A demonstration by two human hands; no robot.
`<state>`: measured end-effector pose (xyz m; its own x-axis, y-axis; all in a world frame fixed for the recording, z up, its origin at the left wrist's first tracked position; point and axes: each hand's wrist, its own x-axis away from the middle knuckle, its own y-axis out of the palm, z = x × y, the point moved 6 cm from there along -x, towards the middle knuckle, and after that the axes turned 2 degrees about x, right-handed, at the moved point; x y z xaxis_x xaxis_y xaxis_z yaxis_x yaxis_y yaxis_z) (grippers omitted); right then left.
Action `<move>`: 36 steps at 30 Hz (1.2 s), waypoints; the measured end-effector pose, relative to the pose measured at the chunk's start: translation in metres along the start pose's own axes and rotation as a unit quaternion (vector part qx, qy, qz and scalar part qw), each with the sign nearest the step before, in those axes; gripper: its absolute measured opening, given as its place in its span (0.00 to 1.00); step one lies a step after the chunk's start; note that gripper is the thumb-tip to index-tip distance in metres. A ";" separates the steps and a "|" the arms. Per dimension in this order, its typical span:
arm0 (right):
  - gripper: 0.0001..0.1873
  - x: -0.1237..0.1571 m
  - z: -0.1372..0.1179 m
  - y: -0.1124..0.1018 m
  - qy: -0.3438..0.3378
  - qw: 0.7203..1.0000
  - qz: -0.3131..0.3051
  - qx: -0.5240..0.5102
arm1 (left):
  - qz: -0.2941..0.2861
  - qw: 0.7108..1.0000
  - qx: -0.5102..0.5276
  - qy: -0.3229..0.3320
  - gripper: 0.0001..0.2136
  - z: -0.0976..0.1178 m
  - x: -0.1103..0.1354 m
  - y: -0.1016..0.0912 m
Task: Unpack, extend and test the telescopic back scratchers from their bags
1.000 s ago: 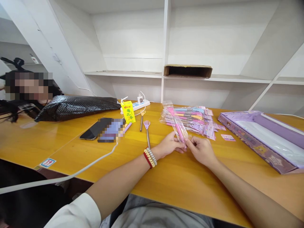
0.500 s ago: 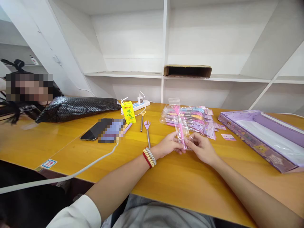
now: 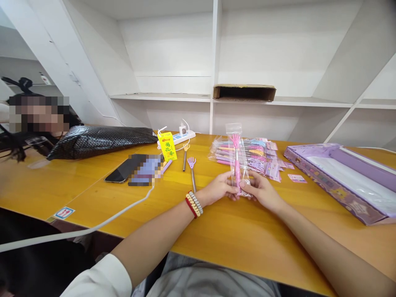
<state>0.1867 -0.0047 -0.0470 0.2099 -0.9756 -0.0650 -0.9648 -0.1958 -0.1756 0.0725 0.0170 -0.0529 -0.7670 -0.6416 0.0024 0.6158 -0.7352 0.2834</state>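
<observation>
My left hand (image 3: pixel 219 189) and my right hand (image 3: pixel 260 191) both pinch the lower end of a clear plastic sleeve (image 3: pixel 237 161) with a pink hand-shaped scratcher inside. The sleeve stands nearly upright above the yellow wooden table (image 3: pixel 235 235). Right behind it lies a pile of packaged scratchers (image 3: pixel 258 156) in pink, blue and yellow. Two loose scratchers, an orange one (image 3: pixel 185 154) and a purple one (image 3: pixel 192 169), lie to the left of my left hand.
A purple display box (image 3: pixel 343 177) sits at the right. A yellow drink carton (image 3: pixel 167 145), a power strip (image 3: pixel 181 136), a phone (image 3: pixel 122 169) and a black bag (image 3: pixel 99 139) lie at the left, with a white cable (image 3: pixel 93 227). Another person sits at far left. A cardboard tray (image 3: pixel 244 92) rests on the shelf.
The sleeved pink scratcher has swung from leaning left to nearly upright in my two hands. My right hand shifted slightly toward the sleeve's bottom.
</observation>
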 end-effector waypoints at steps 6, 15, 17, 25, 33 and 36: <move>0.14 0.001 -0.006 0.004 -0.048 0.997 -0.053 0.015 | 0.009 0.998 -0.059 0.017 0.17 0.004 0.001 0.003; 0.14 0.001 0.006 -0.010 -0.050 0.990 0.053 0.121 | 0.044 0.991 -0.114 0.048 0.21 0.006 0.002 0.005; 0.14 0.001 0.007 -0.012 -0.045 0.990 0.063 0.114 | 0.052 0.990 -0.112 0.062 0.24 0.006 0.001 0.003; 0.14 -0.002 0.004 -0.010 -0.044 0.996 0.051 0.057 | 0.131 0.983 -0.123 0.045 0.14 0.008 0.003 -0.007; 0.15 -0.001 0.004 -0.014 -0.057 0.991 0.078 0.094 | 0.173 0.965 -0.187 0.066 0.21 0.007 0.006 -0.013; 0.15 -0.001 0.003 -0.016 -0.063 0.989 0.100 0.087 | 0.155 0.956 -0.228 0.100 0.18 0.010 0.007 -0.008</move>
<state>0.2027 -0.0005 -0.0475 0.0458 -0.9709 -0.2351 -0.9493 0.0309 -0.3128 0.0599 0.0207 -0.0453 -0.5127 -0.8399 -0.1779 0.8577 -0.4920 -0.1492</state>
